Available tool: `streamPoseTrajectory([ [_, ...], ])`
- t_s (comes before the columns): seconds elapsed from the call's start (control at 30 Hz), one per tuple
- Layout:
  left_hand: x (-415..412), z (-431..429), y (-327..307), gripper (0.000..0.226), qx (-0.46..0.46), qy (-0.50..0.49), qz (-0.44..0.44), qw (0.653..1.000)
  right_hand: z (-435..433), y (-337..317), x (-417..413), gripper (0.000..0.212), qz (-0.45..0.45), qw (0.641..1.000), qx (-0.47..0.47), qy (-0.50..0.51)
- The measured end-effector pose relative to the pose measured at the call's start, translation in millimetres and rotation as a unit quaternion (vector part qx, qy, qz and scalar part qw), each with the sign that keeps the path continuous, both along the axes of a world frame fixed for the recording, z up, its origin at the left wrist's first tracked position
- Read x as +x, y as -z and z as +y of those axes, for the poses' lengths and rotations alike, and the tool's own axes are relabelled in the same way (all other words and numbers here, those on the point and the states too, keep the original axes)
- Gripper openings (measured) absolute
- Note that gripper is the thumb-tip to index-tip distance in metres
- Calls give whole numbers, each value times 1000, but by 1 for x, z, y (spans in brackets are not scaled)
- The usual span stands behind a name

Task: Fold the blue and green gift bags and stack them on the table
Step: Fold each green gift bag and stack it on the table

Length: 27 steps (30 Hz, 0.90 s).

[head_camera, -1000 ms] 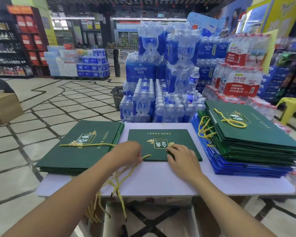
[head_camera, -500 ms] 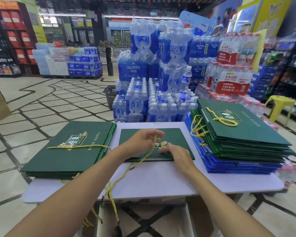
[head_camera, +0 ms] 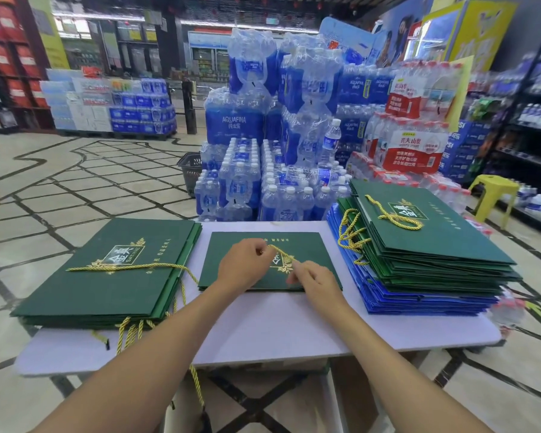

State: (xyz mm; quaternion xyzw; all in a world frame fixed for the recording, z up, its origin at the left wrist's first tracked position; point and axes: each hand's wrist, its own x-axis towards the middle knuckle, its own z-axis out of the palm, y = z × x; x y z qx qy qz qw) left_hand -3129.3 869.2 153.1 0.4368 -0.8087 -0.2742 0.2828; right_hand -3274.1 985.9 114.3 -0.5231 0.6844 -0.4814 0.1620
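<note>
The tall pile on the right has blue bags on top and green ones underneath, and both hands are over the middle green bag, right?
Not quite. The head view shows green bags on top of that pile and blue bags underneath. The left hand and right hand are indeed over the middle green bag, at its gold cord.

two bare forearms — bare right down to the left hand and right hand.

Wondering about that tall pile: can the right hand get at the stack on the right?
Probably yes. The stack lies just beside the right hand, with only bare table between them, though the hand is busy pinching the cord.
</note>
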Motion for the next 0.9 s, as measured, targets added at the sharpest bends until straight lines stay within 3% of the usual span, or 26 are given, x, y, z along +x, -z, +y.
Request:
streamPoseTrajectory([
  [0.17,12,-9,13,26,9,18,-25,999,3,-6,-2,47,-81,994,-52,59],
  [0.27,19,-4,23,48,-77,50,-82,992,2,-5,-3,36,-134,985,-82,73],
  [0.37,21,3,25,60,-105,59,-69,990,0,-1,-5,28,-135,985,-82,75],
  [0.5,23,-2,32,33,-99,96,15,990,3,-2,-6,22,-66,991,-81,82],
  [0.6,23,-8,41,18,-136,148,-32,979,4,-2,-6,17,-61,989,-82,111],
  [0.77,23,-7,42,57,-151,170,-128,965,4,-1,-6,5,-112,986,-68,106],
  [0.9,23,-7,42,57,-145,166,-123,968,0,3,-10,18,-93,988,-59,110],
])
